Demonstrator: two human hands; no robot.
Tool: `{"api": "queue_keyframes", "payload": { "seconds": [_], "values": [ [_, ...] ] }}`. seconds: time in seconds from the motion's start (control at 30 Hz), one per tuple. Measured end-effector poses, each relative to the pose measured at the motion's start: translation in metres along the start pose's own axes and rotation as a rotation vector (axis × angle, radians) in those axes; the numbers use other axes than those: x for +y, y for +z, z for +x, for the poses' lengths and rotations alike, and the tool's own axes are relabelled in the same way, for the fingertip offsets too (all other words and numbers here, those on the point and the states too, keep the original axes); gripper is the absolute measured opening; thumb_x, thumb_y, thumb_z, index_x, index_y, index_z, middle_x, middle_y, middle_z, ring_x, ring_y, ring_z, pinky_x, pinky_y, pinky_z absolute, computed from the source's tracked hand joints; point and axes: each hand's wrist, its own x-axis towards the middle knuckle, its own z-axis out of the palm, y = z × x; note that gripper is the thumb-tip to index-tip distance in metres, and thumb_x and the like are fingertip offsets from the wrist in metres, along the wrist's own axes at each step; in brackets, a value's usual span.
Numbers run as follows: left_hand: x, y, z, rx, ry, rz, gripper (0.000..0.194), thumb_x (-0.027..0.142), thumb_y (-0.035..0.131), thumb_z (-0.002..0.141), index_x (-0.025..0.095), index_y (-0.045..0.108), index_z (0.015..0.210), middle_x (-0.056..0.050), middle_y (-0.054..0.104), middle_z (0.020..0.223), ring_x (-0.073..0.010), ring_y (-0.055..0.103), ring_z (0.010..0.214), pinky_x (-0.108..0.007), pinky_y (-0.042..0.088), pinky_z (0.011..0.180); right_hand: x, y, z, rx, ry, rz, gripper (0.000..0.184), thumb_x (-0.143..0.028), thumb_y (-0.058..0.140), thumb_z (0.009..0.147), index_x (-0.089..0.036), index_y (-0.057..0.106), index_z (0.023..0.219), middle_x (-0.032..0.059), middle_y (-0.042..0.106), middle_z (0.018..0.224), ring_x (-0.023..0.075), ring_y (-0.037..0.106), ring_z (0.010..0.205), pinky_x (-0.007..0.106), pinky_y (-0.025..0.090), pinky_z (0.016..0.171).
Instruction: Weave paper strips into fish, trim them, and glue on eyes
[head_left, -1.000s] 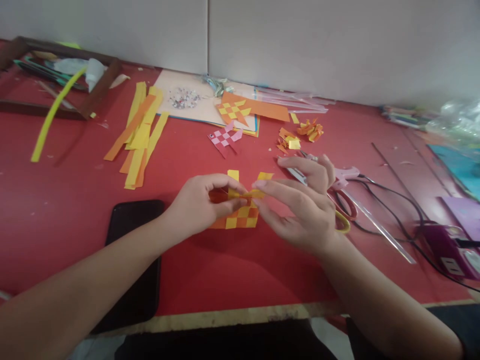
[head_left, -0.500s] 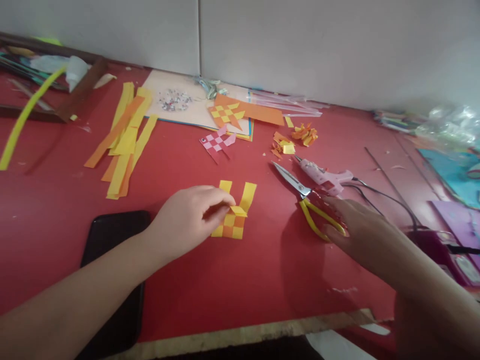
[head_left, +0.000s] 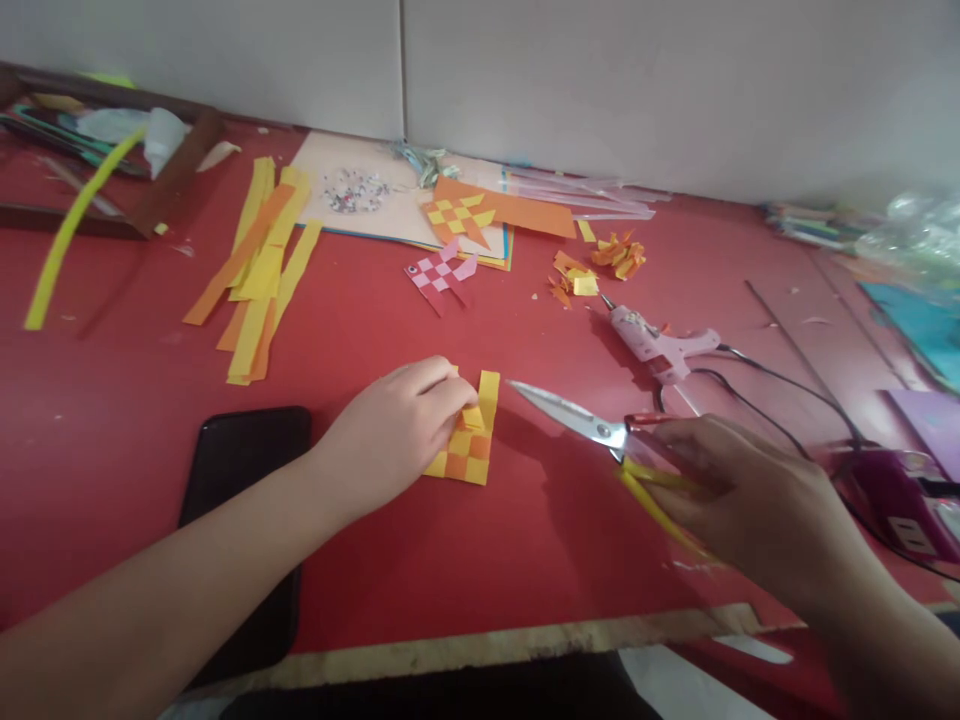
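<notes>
My left hand (head_left: pixel 405 420) pinches a yellow strip of a small woven paper piece (head_left: pixel 466 464), checkered in yellow and orange, on the red table. One yellow strip stands out from its far edge; the hand covers part of the weave. To the right, my right hand (head_left: pixel 727 490) is closed around the handles of a pair of scissors (head_left: pixel 574 418). One handle is red, the other yellow. The blades lie together and point left towards the paper. Further back lie a pink checkered paper fish (head_left: pixel 439 275) and an orange and yellow one (head_left: pixel 459 216).
A black phone (head_left: pixel 255 450) lies beside my left forearm. Yellow and orange paper strips (head_left: pixel 259 270) are piled behind it. A pink glue gun (head_left: pixel 660 340) with a cord rests behind the scissors, near paper scraps (head_left: pixel 619 255). A wooden tray (head_left: pixel 176 175) stands at the far left.
My right hand has picked up the scissors and moved them towards me, with the blade tips nearer the woven paper. My left hand has closed further over the paper strips.
</notes>
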Motion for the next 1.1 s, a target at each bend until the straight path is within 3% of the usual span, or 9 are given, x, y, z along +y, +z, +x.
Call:
{"api": "queue_keyframes", "payload": {
  "seconds": [0.17, 0.27, 0.4, 0.5, 0.93, 1.1],
  "values": [
    [0.001, -0.005, 0.002, -0.002, -0.097, -0.126, 0.008, 0.015, 0.053, 0.09, 0.02, 0.06, 0.09, -0.004, 0.063, 0.094, -0.0163, 0.06, 0.079, -0.027, 0.044, 0.066, 0.0, -0.005, -0.003, -0.113, -0.074, 0.017, 0.038, -0.051, 0.064, 0.079, -0.023, 0.059, 0.105, 0.0081, 0.073, 0.097, 0.0264, 0.074, 0.08, 0.032, 0.053, 0.053],
    [0.002, -0.008, 0.002, 0.006, -0.121, -0.146, 0.007, 0.019, 0.053, 0.092, 0.021, 0.06, 0.089, -0.001, 0.065, 0.084, -0.0154, 0.059, 0.073, -0.026, 0.042, 0.064, -0.004, -0.007, 0.0, -0.156, -0.108, 0.041, 0.036, -0.049, 0.066, 0.079, -0.024, 0.059, 0.104, 0.0065, 0.074, 0.092, 0.0238, 0.074, 0.073, 0.03, 0.053, 0.052],
    [0.002, -0.008, 0.002, 0.054, -0.054, -0.123, 0.01, 0.024, 0.054, 0.095, 0.021, 0.063, 0.093, -0.002, 0.069, 0.084, -0.0181, 0.057, 0.078, -0.029, 0.043, 0.069, -0.009, -0.009, 0.005, -0.137, -0.177, 0.032, 0.024, -0.041, 0.064, 0.078, -0.024, 0.062, 0.095, 0.0, 0.072, 0.073, 0.0185, 0.068, 0.053, 0.027, 0.048, 0.044],
    [0.003, -0.009, 0.002, 0.085, -0.036, -0.148, 0.013, 0.026, 0.054, 0.096, 0.021, 0.065, 0.095, -0.002, 0.069, 0.082, -0.019, 0.056, 0.082, -0.029, 0.043, 0.07, -0.01, -0.01, 0.007, -0.157, -0.204, 0.071, 0.022, -0.038, 0.065, 0.077, -0.024, 0.065, 0.095, -0.001, 0.073, 0.075, 0.0163, 0.068, 0.053, 0.026, 0.049, 0.046],
    [0.006, -0.013, 0.003, 0.067, -0.025, -0.29, 0.01, 0.028, 0.055, 0.095, 0.024, 0.064, 0.093, 0.0, 0.069, 0.084, -0.017, 0.06, 0.082, -0.028, 0.045, 0.074, -0.009, -0.012, 0.007, -0.21, -0.166, 0.145, 0.024, -0.038, 0.071, 0.074, -0.027, 0.069, 0.095, 0.0008, 0.077, 0.083, 0.0183, 0.071, 0.062, 0.026, 0.052, 0.053],
    [0.006, -0.013, 0.004, 0.079, 0.009, -0.266, 0.011, 0.03, 0.055, 0.096, 0.024, 0.064, 0.092, 0.0, 0.07, 0.083, -0.0173, 0.061, 0.081, -0.03, 0.046, 0.077, -0.009, -0.015, 0.01, -0.227, -0.111, 0.211, 0.023, -0.041, 0.071, 0.072, -0.027, 0.07, 0.09, -0.0018, 0.074, 0.071, 0.0144, 0.064, 0.051, 0.024, 0.05, 0.05]
  ]
}}
